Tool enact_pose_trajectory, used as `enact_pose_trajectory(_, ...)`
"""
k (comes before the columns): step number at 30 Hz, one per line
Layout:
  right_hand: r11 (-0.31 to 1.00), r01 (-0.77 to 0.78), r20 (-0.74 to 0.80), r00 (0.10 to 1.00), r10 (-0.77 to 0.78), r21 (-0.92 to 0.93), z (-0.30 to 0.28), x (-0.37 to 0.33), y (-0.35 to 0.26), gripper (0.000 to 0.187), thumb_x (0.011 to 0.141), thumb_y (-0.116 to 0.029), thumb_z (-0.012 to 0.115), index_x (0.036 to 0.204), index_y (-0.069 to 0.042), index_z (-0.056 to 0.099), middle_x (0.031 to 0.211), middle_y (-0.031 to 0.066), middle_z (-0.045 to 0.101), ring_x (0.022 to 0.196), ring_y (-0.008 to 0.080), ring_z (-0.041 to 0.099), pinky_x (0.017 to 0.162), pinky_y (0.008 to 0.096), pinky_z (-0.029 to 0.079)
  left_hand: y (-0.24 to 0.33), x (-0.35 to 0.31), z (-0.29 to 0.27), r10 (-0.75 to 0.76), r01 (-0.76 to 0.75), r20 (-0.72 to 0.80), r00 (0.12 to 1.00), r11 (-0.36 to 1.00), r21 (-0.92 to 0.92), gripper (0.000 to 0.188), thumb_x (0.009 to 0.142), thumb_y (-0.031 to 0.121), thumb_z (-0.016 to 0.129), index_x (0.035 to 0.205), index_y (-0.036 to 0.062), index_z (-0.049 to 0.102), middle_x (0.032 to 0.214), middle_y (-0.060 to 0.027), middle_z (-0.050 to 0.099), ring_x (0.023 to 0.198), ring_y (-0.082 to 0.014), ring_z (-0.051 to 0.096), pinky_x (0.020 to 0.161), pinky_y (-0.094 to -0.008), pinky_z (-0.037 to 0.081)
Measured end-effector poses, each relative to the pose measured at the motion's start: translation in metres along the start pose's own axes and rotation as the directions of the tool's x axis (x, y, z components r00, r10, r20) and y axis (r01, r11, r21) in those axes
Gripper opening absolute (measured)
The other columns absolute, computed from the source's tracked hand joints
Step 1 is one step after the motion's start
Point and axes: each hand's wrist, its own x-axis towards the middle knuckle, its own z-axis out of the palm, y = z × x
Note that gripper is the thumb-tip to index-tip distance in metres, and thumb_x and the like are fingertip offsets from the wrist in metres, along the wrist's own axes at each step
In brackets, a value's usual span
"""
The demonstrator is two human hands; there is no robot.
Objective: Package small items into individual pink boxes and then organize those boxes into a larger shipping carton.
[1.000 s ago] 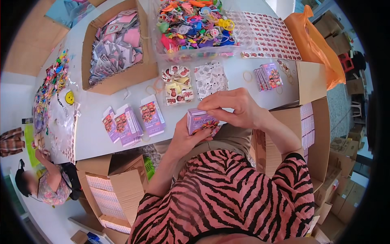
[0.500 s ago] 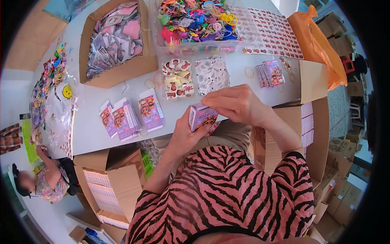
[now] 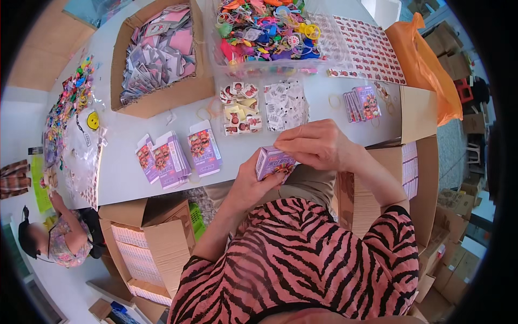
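A small purple printed box [image 3: 274,162] is upright above the table's near edge, gripped from its left side by my left hand [image 3: 249,182]. The thumb of that hand lies across the printed front. Fingers of my right hand [image 3: 319,143] are pinched together at the box's upper right edge; their tips touch the top there. Anything between those fingertips is hidden. To the left on the table lie flat, unfolded purple boxes [image 3: 171,161], several in a fanned pile, and another purple box blank [image 3: 205,149] beside it. A short row of purple boxes [image 3: 362,103] stands at the right.
Behind my hands are stickers [image 3: 241,109] and white printed slips [image 3: 286,105] in clear trays. Farther back sit a carton of cards [image 3: 208,89] and a clear bin of colourful trinkets [image 3: 270,63]. Open cartons [image 3: 162,243] flank me. A co-worker [image 3: 67,237] sits at far left.
The view has shifted slightly, so the table's contents appear a little lower and to the right. Both hands keep the box in nearly the same place, with the right fingers still at its top.
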Motion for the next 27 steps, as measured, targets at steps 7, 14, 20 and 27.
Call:
enact_pose_trajectory(7, 1.000, 0.002, -0.002, 1.000, -0.002, -0.013, -0.002, 0.001, -0.006, 0.031, 0.070, -0.002, 0.067, 0.101, -0.005, 0.066, 0.097, 0.0093, 0.066, 0.080, 0.0231, 0.066, 0.066, 0.0314, 0.055, 0.010, -0.003, 0.001, -0.074, 0.106, 0.118, 0.990, 0.948, -0.300, 0.037, 0.082, 0.004, 0.061, 0.116, -0.0012, 0.048, 0.098, -0.0094, 0.062, 0.080, -0.0128, 0.062, 0.065, -0.0256, 0.052)
enact_pose_trajectory(14, 0.993, -0.102, -0.066, 0.992, 0.105, 0.054, -0.001, 0.008, -0.010, 0.023, 0.075, -0.005, 0.066, 0.098, -0.007, 0.066, 0.093, 0.0083, 0.065, 0.074, 0.0238, 0.066, 0.063, 0.0314, 0.055, 0.011, -0.001, 0.000, -0.067, 0.071, 0.026, 0.997, 0.985, -0.160, 0.038, 0.082, 0.005, 0.061, 0.117, -0.0005, 0.047, 0.097, -0.0075, 0.062, 0.079, -0.0111, 0.060, 0.061, -0.0245, 0.053)
enact_pose_trajectory(20, 0.986, 0.017, -0.026, 0.999, -0.021, -0.164, 0.004, 0.004, -0.004, 0.027, 0.074, -0.001, 0.065, 0.101, -0.006, 0.066, 0.096, 0.0084, 0.065, 0.077, 0.0228, 0.066, 0.063, 0.0305, 0.054, 0.015, -0.001, -0.006, -0.089, 0.092, 0.038, 0.995, 0.991, -0.100, 0.041, 0.083, 0.003, 0.058, 0.121, -0.0016, 0.044, 0.105, -0.0118, 0.060, 0.090, -0.0179, 0.062, 0.066, -0.0279, 0.056)
enact_pose_trajectory(27, 0.959, -0.159, -0.016, 0.986, 0.168, 0.234, 0.007, 0.001, -0.008, 0.031, 0.080, 0.001, 0.059, 0.109, -0.006, 0.064, 0.101, 0.0118, 0.064, 0.084, 0.0245, 0.065, 0.075, 0.0329, 0.053, 0.007, -0.001, -0.005, -0.088, 0.089, 0.014, 0.996, 0.972, -0.219, 0.039, 0.083, 0.005, 0.060, 0.119, -0.0001, 0.047, 0.099, -0.0087, 0.061, 0.081, -0.0124, 0.060, 0.062, -0.0251, 0.053)
